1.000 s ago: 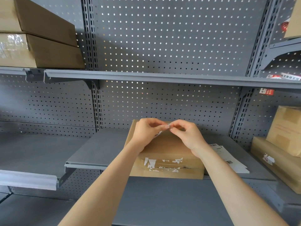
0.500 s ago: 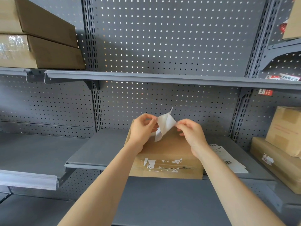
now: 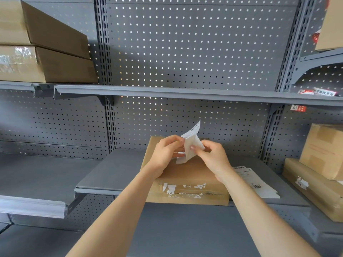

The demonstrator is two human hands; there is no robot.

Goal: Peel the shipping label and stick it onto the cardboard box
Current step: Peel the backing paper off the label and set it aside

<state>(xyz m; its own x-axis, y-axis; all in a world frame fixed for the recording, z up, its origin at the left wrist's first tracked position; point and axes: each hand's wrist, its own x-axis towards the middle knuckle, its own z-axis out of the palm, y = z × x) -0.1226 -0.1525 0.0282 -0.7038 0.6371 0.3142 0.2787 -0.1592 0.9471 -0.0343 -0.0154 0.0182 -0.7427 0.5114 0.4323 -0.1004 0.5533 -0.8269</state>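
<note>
A flat cardboard box (image 3: 187, 178) lies on the grey middle shelf, with torn white label scraps on its front face. Above its top, both hands hold a white shipping label (image 3: 191, 145). My left hand (image 3: 167, 153) pinches its left edge and my right hand (image 3: 213, 156) pinches the right part. The label is folded apart into two layers, and a printed corner sticks up behind the blank sheet. I cannot tell which layer is the sticker and which the backing.
A stack of printed labels (image 3: 254, 182) lies on the shelf right of the box. More cardboard boxes (image 3: 315, 175) stand at the right, and two others (image 3: 46, 52) on the upper left shelf. A perforated grey back panel (image 3: 185, 52) closes the rear.
The hands began pinched together on the label's corner. They have since drawn apart, the label has split into two layers, and a printed corner now stands up.
</note>
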